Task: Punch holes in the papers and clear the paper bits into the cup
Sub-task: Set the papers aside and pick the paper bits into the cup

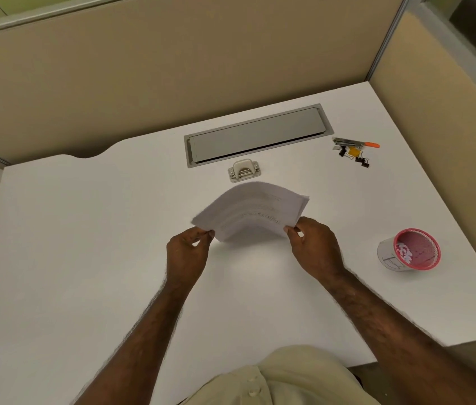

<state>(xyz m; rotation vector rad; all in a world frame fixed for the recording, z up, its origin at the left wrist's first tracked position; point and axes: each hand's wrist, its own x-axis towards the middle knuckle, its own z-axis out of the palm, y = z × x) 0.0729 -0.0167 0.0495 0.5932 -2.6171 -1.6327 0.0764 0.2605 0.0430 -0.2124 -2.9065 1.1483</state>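
A small stack of white papers [253, 211] is held above the middle of the white desk [84, 244], bowed upward in an arch. My left hand [188, 254] pinches its near left corner. My right hand [314, 247] pinches its near right corner. A beige hole punch [243, 170] sits on the desk just beyond the papers, untouched. At the right stands a cup [409, 250] with a red mesh rim and a white paper wrap. White paper bits lie inside it.
A grey cable hatch [257, 135] is set into the desk behind the punch. Several binder clips [358, 159] and a stapler-like tool with an orange tip [353, 143] lie at the back right. Beige partition walls [172, 68] close the back and right sides.
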